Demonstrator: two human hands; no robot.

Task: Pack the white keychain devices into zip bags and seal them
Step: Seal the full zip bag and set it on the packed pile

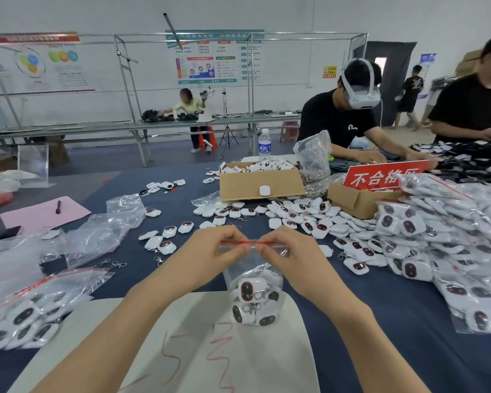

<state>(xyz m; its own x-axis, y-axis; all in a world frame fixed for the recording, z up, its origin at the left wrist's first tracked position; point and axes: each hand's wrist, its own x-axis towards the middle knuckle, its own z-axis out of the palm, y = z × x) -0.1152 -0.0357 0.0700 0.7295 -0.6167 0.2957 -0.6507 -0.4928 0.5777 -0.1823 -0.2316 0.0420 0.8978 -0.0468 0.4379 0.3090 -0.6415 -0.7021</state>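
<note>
Left hand [210, 251] and right hand [289, 253] both pinch red zip strip of zip bag [253, 268], held upright over white sheet [182, 350] near centre. White keychain devices [254, 302] sit at bag bottom. Loose devices [309, 217] scattered far right beside cardboard box [255, 184].

Red sign [383, 175] in a cardboard box [352, 199] reads "不合格" — wall posters [219, 56] too blurred.

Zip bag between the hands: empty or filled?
Filled: several white keychain devices lie at the bottom of the zip bag. Left hand and right hand pinch its red strip; sealed or not, cannot tell.
</note>
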